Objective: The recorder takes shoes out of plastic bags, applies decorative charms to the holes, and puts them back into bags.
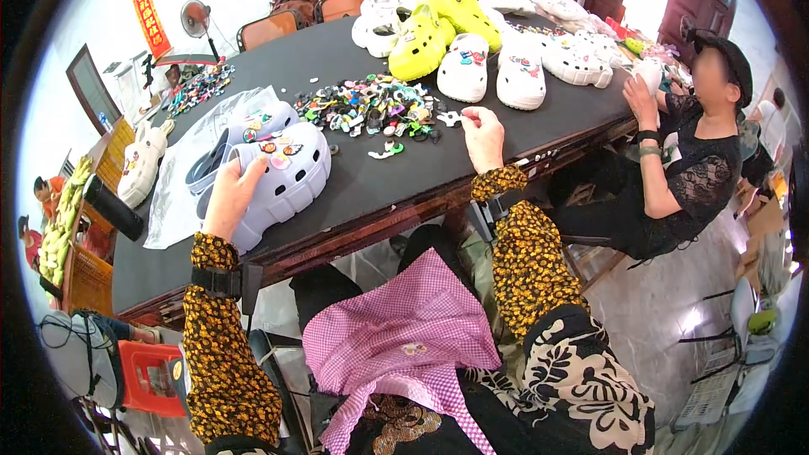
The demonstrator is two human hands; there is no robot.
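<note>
My left hand (229,195) grips a pale lavender clog (299,170) at the table's near left edge, thumb on top. Colourful charms (282,152) sit on the clog's upper. Behind it, its mate (261,120), also decorated, lies on a clear plastic bag (181,164). Over the table's near edge, my right hand (485,141) is pinched closed, with a small white shoe charm (450,119) at its fingertips. A heap of mixed charms (371,106) spreads between the hands, and a green-and-white charm (387,151) lies apart on the near side.
White clogs (521,76) and yellow-green clogs (419,44) stand across the dark table (362,194). A decorated white clog (139,164) and a black cylinder (112,209) are at far left. One person (687,143) works at the right; others sit at the far side.
</note>
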